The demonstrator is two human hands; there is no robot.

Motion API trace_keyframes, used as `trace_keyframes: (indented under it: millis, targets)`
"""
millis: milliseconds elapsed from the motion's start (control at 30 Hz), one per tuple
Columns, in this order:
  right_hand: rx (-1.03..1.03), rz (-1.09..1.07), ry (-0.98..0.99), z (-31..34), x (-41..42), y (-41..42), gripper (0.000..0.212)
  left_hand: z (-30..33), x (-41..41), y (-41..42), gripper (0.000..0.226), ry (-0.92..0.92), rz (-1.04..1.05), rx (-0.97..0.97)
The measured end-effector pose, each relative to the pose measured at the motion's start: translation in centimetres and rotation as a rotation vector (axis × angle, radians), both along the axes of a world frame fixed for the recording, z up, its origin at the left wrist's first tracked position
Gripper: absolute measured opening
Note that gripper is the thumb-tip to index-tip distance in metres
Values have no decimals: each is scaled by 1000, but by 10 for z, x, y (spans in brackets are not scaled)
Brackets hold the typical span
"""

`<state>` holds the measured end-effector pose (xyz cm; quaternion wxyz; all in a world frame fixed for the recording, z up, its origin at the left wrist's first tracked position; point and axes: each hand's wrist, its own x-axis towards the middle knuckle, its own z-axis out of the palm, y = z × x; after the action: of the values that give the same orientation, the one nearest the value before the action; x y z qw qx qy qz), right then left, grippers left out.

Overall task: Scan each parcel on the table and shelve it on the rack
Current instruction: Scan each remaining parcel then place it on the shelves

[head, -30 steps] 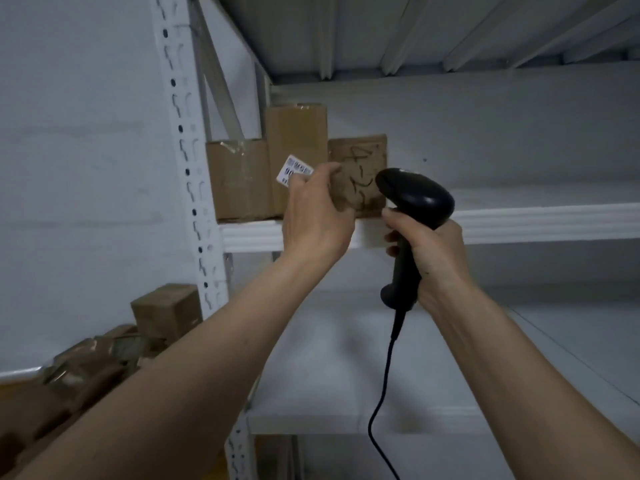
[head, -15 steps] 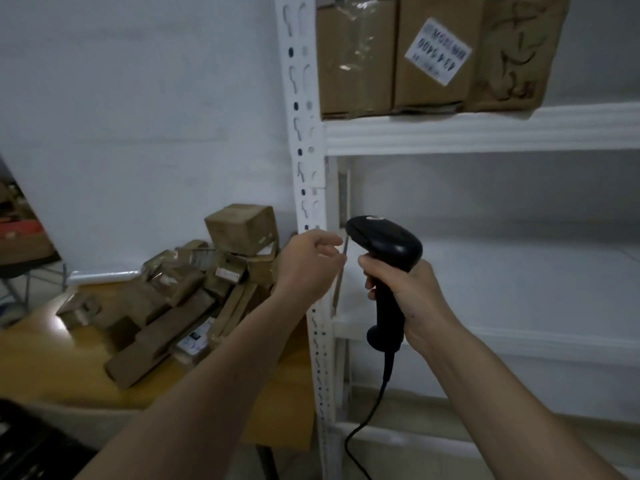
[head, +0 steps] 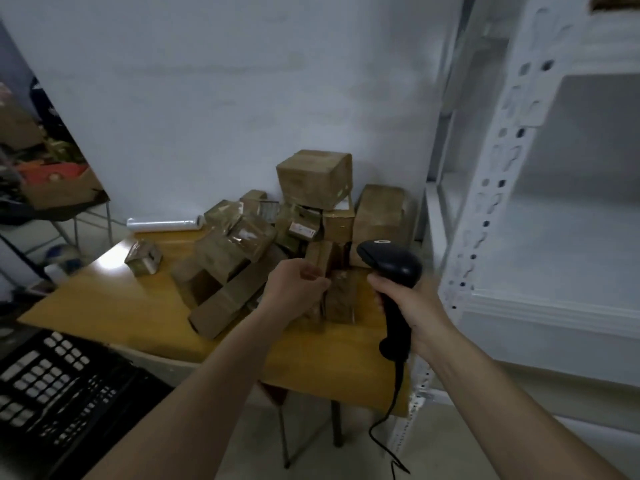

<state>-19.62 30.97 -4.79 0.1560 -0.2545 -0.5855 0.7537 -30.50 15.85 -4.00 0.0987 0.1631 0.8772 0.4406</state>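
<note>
left hand [head: 294, 284] nearer, fingers loosely curled, holding nothing; upright parcel [head: 341, 296] just at 3 o'clock (long axis vertical); right hand [head: 414, 303] gripping barcode scanner [head: 393, 268].

Dim cool light, glare patch on table [head: 114, 268], motion-blurred rack [head: 498, 174], wide-angle edge bending

Both forearms reach forward. The left hand [head: 294, 289] hangs loosely curled, holding nothing. The right hand [head: 410, 304] grips a barcode scanner [head: 393, 271].

Two bare forearms, no sleeves in view; hands [head: 294, 285] ungloved, no rings or watch.
</note>
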Motion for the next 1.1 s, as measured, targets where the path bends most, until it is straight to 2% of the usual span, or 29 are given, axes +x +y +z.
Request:
trace_keyframes:
  millis: [367,500,667,800,967,1100]
  targets:
    - [-29,-49,-128,-48,-72,-69,19,-63,-74,-83,10,-117,-18,-140]
    - [-22,-77,-169,-57,-87,-77,16,-77,-87,-88,25,-147,-39,-155]
    - [-34,-97,-194,-67,-105,-81,14,-91,-100,-87,27,-201,-28,-203]
    - [-73,-111,-210,-76,-118,-76,16,-100,-113,-76,43,-228,-13,-225]
    - [-127,-117,-219,-80,-130,-54,13,-107,-132,-34,42,-242,-59,-268]
    - [-121,-128,-245,-86,-137,-27,16,-115,-149,12,67,-207,-75,-354]
